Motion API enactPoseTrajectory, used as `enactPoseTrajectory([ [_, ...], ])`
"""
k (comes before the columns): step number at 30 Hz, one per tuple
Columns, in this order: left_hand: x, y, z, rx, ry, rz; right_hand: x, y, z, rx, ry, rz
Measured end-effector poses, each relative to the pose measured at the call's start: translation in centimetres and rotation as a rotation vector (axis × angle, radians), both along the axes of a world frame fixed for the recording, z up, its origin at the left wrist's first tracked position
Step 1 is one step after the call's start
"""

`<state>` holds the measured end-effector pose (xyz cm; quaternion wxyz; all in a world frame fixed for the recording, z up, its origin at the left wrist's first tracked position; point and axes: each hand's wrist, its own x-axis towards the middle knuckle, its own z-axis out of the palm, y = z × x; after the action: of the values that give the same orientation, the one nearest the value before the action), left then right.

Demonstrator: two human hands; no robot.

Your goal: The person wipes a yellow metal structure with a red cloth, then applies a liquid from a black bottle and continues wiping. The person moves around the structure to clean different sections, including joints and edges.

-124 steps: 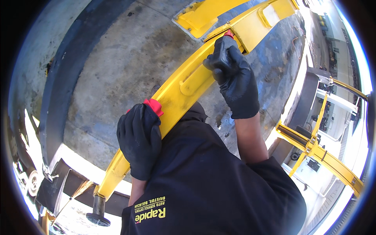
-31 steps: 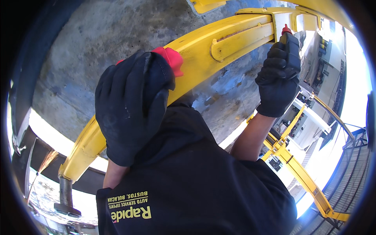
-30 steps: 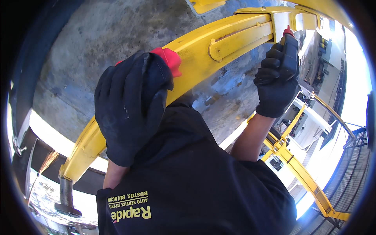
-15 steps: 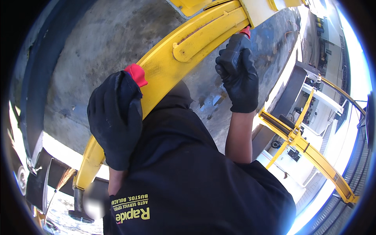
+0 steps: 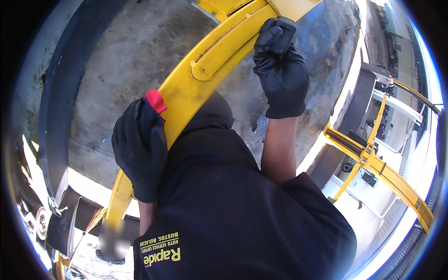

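My left hand [image 5: 140, 144], in a black glove, is closed around a bunched red cloth [image 5: 156, 101]. Part of the cloth shows past the fingertips, against the edge of a long yellow metal lift arm [image 5: 179, 105]. Farther up that arm, at its right edge, my right hand [image 5: 280, 70] is raised, also in a black glove. Its fingers wrap a small dark bottle [image 5: 283, 37], whose squared end faces me. The bottle's red top is hidden at this moment.
A stained concrete floor [image 5: 112, 79] lies beneath the arm. At far right stands another yellow lift frame [image 5: 373, 163]. A dark post [image 5: 70, 60] runs along the left, and a broom [image 5: 95, 219] leans at the lower left.
My right hand has risen slightly and tipped the bottle, so its red top no longer shows. The left hand with the red cloth sits a little lower in view. The whole view has shifted slightly.
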<state>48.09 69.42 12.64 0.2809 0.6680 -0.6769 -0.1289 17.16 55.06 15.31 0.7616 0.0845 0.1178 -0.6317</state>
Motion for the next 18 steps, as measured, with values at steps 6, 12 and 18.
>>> enactPoseTrajectory([
  [6, 0.2, -0.1, 0.9, -0.043, 0.064, -0.059, -0.3, 0.9, -0.6, -0.061, 0.078, -0.030],
  [12, 3.0, 2.6, 0.7, 0.123, 0.088, -0.016, -0.5, 4.0, -1.1, 0.015, 0.026, 0.056],
  [18, 8.3, 9.0, 1.3, 0.276, -0.032, 0.073, -1.6, 0.6, -0.8, -0.167, -0.025, 0.217],
])
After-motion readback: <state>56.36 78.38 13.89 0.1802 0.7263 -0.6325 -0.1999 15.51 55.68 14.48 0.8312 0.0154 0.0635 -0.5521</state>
